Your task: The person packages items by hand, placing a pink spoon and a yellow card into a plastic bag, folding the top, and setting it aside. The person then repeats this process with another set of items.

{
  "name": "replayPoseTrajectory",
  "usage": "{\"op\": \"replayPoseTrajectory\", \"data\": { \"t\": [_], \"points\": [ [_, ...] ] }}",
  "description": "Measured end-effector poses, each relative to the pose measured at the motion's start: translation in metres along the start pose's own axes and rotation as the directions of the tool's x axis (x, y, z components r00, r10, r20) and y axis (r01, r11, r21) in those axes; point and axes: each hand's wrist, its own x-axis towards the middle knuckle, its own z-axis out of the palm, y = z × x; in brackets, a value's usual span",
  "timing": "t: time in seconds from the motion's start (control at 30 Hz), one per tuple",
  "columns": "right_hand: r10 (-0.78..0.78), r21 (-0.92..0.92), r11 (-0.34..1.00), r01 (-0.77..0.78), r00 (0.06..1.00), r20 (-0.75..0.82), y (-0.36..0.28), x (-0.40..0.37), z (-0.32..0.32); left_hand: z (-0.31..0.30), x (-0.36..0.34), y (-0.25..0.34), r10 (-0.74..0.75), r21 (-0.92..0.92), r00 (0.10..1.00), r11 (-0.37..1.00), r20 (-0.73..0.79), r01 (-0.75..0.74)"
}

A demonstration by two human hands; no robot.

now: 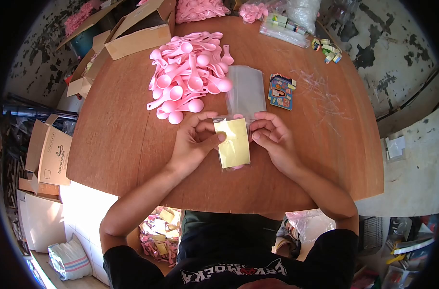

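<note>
A clear plastic bag [235, 144] with a pale yellow card inside is held up above the table's near half. Bits of pink show at its top and bottom edges, mostly hidden by the card. My left hand [194, 139] grips the bag's left side, thumb on the front. At the upper right edge, my right hand [276, 140] has thumb and fingers closed on the bag. Just beyond lies a stack of clear bags [247, 89]. A heap of pink measuring spoons [188, 72] sits to its left, and a small pile of blue printed cards [280, 94] to its right.
Cardboard boxes [140, 36] stand at the table's back left. Bagged pink items [200, 10] and small boxes [330, 50] lie along the far edge. Plastic scraps [320, 91] are scattered on the right. Below the table, a carton holds packed pieces [160, 236].
</note>
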Motion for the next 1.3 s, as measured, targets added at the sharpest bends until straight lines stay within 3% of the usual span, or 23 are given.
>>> {"op": "replayPoseTrajectory", "data": {
  "t": [0.07,0.13,0.27,0.37,0.43,0.53,0.63,0.87,1.0,1.03,1.13,1.17,1.2,1.23,1.27,1.3],
  "points": [
    [0.035,0.038,0.999,-0.036,0.999,0.017,-0.005,-0.002,0.004,0.000,0.000,0.003,-0.019,-0.087,0.991,0.996,-0.135,0.008],
    [0.038,-0.112,0.993,-0.027,0.995,0.096,-0.005,-0.003,0.005,0.000,0.001,0.005,-0.003,-0.128,0.991,0.992,-0.134,-0.014],
    [0.061,-0.108,0.992,-0.058,0.998,0.023,0.000,-0.003,0.000,0.006,0.000,0.004,0.043,-0.182,0.995,0.982,-0.085,-0.058],
    [-0.025,-0.109,0.994,0.025,1.000,0.002,0.002,-0.001,-0.001,0.005,0.001,0.000,0.001,-0.136,1.000,0.991,0.011,0.001],
    [0.026,-0.131,0.991,-0.023,0.999,0.022,-0.002,-0.003,0.003,0.004,0.001,-0.001,0.012,-0.148,1.000,0.989,0.006,-0.011],
    [0.012,-0.059,0.998,-0.008,0.997,0.073,-0.002,-0.003,0.006,0.003,0.001,0.001,0.001,-0.139,1.000,0.990,-0.002,-0.001],
    [-0.016,-0.129,0.991,0.026,0.997,0.076,0.002,-0.002,0.004,0.002,0.001,0.000,-0.003,-0.107,1.000,0.994,0.007,0.004],
    [-0.002,-0.091,0.996,0.010,0.996,0.087,-0.001,-0.003,0.006,0.005,-0.001,0.005,0.056,-0.076,0.998,0.995,-0.041,-0.059],
    [0.014,-0.021,1.000,-0.013,0.997,0.070,-0.003,-0.005,0.005,0.002,-0.013,0.034,0.042,-0.095,0.995,0.994,-0.089,-0.051],
    [0.041,-0.024,0.999,-0.040,0.997,0.061,-0.006,-0.005,0.005,-0.006,-0.027,0.052,-0.023,-0.124,0.999,0.992,-0.032,0.019],
    [0.053,-0.009,0.999,-0.052,0.996,0.071,-0.007,-0.006,0.004,-0.016,-0.079,0.065,0.091,-0.311,0.994,0.948,0.061,-0.068],
    [0.046,0.000,0.999,-0.046,0.997,0.061,-0.006,-0.005,0.003,-0.024,-0.102,0.067,0.033,-0.378,0.992,0.926,0.124,0.017],
    [0.045,0.007,0.999,-0.045,0.996,0.072,-0.004,-0.005,0.002,-0.038,-0.122,0.061,0.013,-0.355,0.967,0.931,0.253,0.080],
    [0.042,0.014,0.999,-0.043,0.996,0.080,-0.003,-0.004,0.002,-0.035,-0.137,0.060,0.021,-0.361,0.965,0.929,0.262,0.078],
    [0.033,0.026,0.999,-0.035,0.998,0.061,-0.002,-0.004,0.002,-0.045,-0.152,0.061,-0.110,-0.187,0.925,0.964,0.365,0.189],
    [0.024,0.008,1.000,-0.025,0.997,0.071,-0.003,-0.003,0.002,-0.050,-0.165,0.052,-0.089,-0.151,0.904,0.975,0.419,0.166]
  ]
}}
